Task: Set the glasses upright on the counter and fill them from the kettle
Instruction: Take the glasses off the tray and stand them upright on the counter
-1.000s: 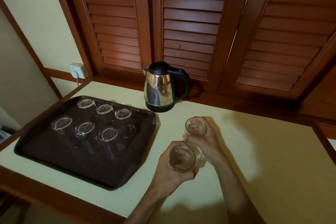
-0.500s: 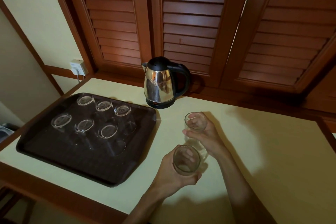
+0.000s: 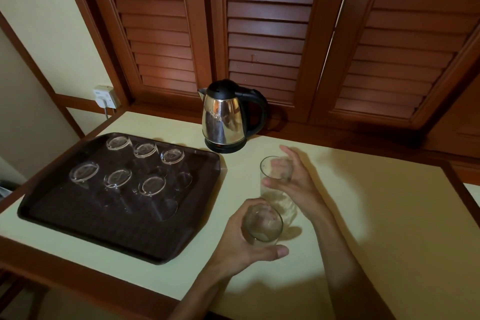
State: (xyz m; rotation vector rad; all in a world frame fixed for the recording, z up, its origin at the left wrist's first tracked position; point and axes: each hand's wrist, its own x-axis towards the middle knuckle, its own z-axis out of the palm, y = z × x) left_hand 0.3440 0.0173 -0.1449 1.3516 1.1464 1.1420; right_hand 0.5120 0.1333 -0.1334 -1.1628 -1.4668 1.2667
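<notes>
Two clear glasses are in my hands over the pale yellow counter point(image 3: 376, 215). My right hand point(image 3: 298, 184) wraps loosely around the far glass point(image 3: 272, 176), which stands upright with its base on the counter; the forefinger sticks out. My left hand point(image 3: 241, 247) grips the near glass point(image 3: 262, 226), mouth up, close in front of the far one. Whether its base touches the counter I cannot tell. The steel kettle point(image 3: 224, 117) with black lid and handle stands on its base at the back, apart from both hands.
A dark tray point(image 3: 200, 215) lies on the left with several glasses point(image 3: 152, 186) upside down on it. Wooden louvred shutters point(image 3: 267, 34) close the back. A wall socket point(image 3: 105, 96) sits at the back left. A wooden rim point(image 3: 78, 278) edges the counter's front.
Both glasses have come down toward the counter and drawn slightly apart. My right hand has loosened its fingers around the far glass. The camera has tilted a little.
</notes>
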